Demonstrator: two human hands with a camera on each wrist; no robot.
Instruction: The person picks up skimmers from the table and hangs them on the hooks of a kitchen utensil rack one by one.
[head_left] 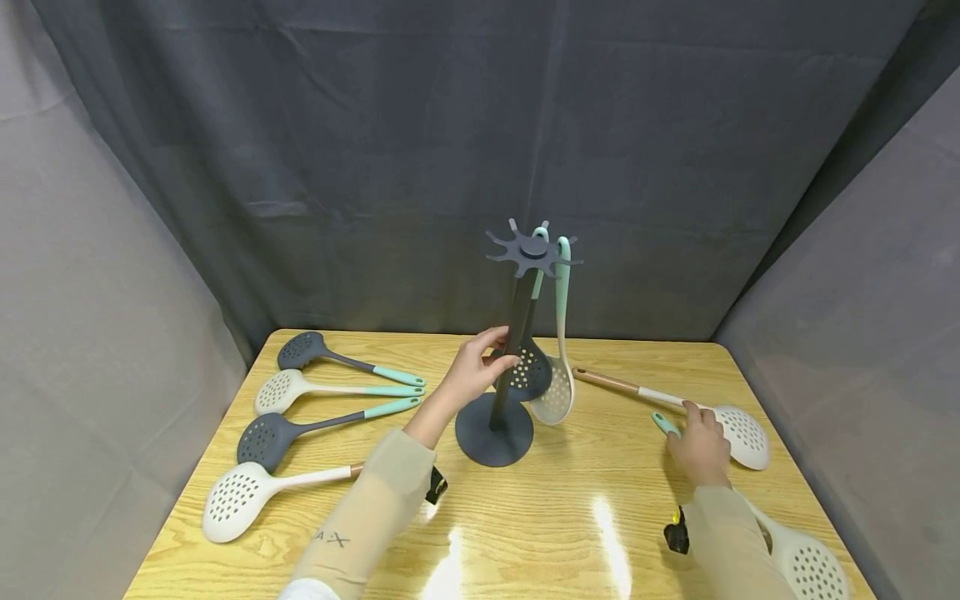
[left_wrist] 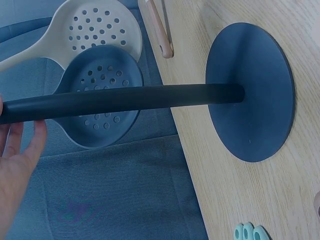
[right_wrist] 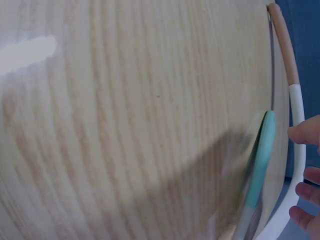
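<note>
My left hand (head_left: 476, 367) grips the dark pole of the utensil stand (head_left: 495, 442), thumb on one side and fingers on the other. A dark skimmer (left_wrist: 102, 132) and a white skimmer (left_wrist: 115, 25), both mint-handled, hang from the hooks on top. On the right, my right hand (head_left: 701, 446) is over the table with thumb and fingers spread apart. Its fingertips come right by the white shaft of a wooden-handled skimmer (head_left: 738, 433). Beside that lies a white skimmer with a mint handle (right_wrist: 262, 155), its middle hidden under my hand and sleeve in the head view.
At the left of the wooden table (head_left: 585, 517) lie several skimmers in a row: a dark one (head_left: 300, 348), a white one (head_left: 277, 390), another dark one (head_left: 264, 440) and a white one (head_left: 234, 500). A dark curtain (head_left: 375, 167) hangs behind, with grey cloth at both sides.
</note>
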